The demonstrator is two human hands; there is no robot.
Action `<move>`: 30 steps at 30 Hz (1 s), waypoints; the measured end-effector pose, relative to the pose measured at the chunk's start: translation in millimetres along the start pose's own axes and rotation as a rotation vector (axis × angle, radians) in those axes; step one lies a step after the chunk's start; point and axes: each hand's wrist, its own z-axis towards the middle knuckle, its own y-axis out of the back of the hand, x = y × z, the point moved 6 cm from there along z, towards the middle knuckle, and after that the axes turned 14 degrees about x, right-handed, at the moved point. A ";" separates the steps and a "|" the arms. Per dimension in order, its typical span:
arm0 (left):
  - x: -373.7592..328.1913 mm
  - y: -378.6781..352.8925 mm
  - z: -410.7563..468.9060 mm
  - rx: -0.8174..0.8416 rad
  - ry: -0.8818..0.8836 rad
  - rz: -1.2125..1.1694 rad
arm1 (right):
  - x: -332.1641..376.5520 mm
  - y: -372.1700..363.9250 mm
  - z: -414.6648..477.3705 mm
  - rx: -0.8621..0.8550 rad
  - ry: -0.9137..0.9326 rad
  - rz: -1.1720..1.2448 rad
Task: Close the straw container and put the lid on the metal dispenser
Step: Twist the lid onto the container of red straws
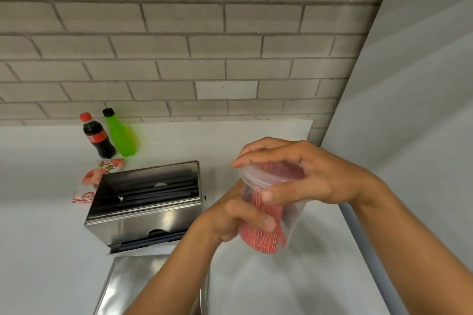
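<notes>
Your left hand (238,215) wraps the clear straw container (266,225) of red straws above the surface's (51,250) right edge, your right hand (302,174) curls over its lid (258,174) — the open metal dispenser (146,212) sits left, its metal lid (133,286) at the near edge.

Grey brick wall (179,41), plain grey side wall (422,84), pale countertop (46,250)

A single head-worn wide-angle view looks forward and down onto a white counter (46,250), close over both hands, facing the far brick wall (179,41); a plain wall (422,84) closes the right side.
</notes>
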 end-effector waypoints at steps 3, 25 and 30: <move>-10.7 16.9 -9.3 -0.304 0.037 0.264 | -5.0 -2.7 -0.3 -0.176 -0.110 -0.109; -46.2 -46.2 27.1 0.494 -0.318 -0.487 | 37.9 -8.3 -5.1 -0.006 0.050 -0.099; -32.6 -37.6 17.7 0.481 -0.177 -0.435 | 33.3 -3.2 -2.9 0.044 0.015 -0.100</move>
